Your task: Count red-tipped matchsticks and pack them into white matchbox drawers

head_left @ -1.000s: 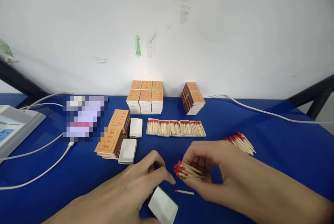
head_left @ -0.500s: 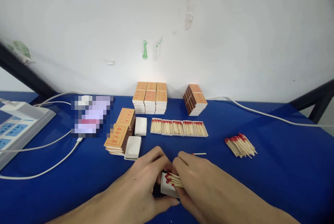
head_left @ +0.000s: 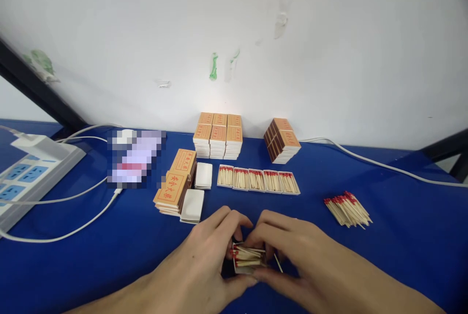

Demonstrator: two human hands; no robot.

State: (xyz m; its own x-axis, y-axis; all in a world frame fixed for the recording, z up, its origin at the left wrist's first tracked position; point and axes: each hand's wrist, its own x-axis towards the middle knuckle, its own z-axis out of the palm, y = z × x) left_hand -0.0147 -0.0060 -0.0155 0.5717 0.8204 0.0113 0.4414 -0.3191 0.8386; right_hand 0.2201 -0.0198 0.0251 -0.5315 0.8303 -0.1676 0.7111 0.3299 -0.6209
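Pinched between the left hand [head_left: 204,255] and right hand [head_left: 296,245], a small white rectangular cardboard tray [head_left: 242,270] is well out from the blue table's [head_left: 402,245] back edge; red-tipped wooden matches [head_left: 249,256], earlier clutched in the right hand, now lie inside.

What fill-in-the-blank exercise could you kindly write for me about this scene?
The left hand and right hand hold a white tray of matches whose heads are ____.
The row of filled trays beyond the hands numbers ____.
A loose match pile lies on the person's ____ side.
The table is coloured ____.

Missing words: red; five; right; blue.
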